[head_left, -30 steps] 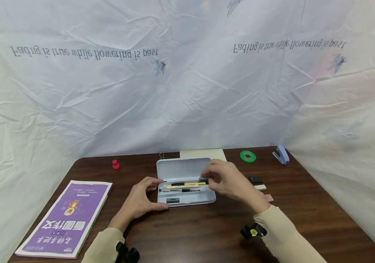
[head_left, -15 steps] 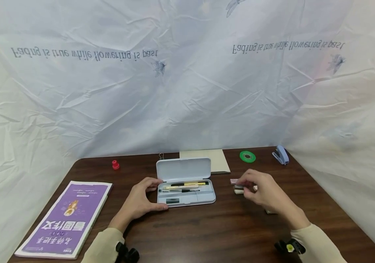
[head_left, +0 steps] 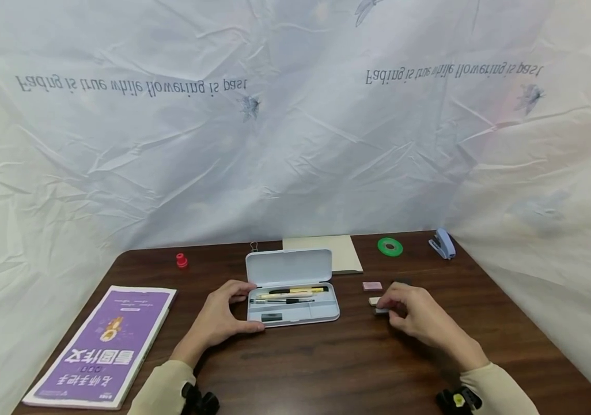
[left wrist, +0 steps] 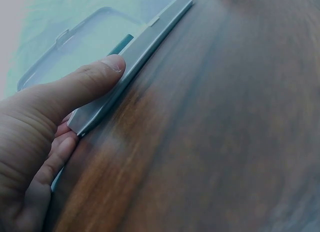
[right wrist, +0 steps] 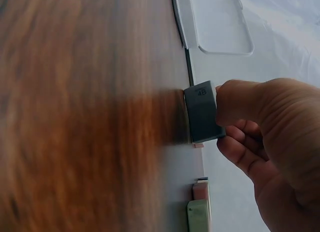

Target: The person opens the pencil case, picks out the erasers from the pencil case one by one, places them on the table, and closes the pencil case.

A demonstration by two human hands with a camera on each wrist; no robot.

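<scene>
In the head view, my left hand (head_left: 221, 309) holds the left end of an open light-grey pencil case (head_left: 321, 314). The left wrist view puts its thumb (left wrist: 100, 77) along the front wall and the fingers behind the case's end. Several pens and pencils (head_left: 290, 295) lie in the case's rear section, and a dark piece (head_left: 272, 317) lies in the front section. Right of the case, my right hand (head_left: 420, 314) pinches a dark grey eraser (right wrist: 202, 112) marked 4B, low at the tabletop. A white eraser (head_left: 374, 301) and a pink eraser (head_left: 372, 286) lie just beyond it.
A purple book (head_left: 101, 346) lies at the left, with a red stamp-like piece (head_left: 181, 260) behind it. Along the back are a binder clip (head_left: 254, 246), cream paper (head_left: 347, 253), a green tape roll (head_left: 390, 246) and a blue stapler (head_left: 443, 244). A dark block (head_left: 403, 281) is partly behind my right hand.
My right hand has moved from the pencil case to the right with the grey eraser, then slightly towards me, in front of the white eraser. My left hand has stayed on the case.
</scene>
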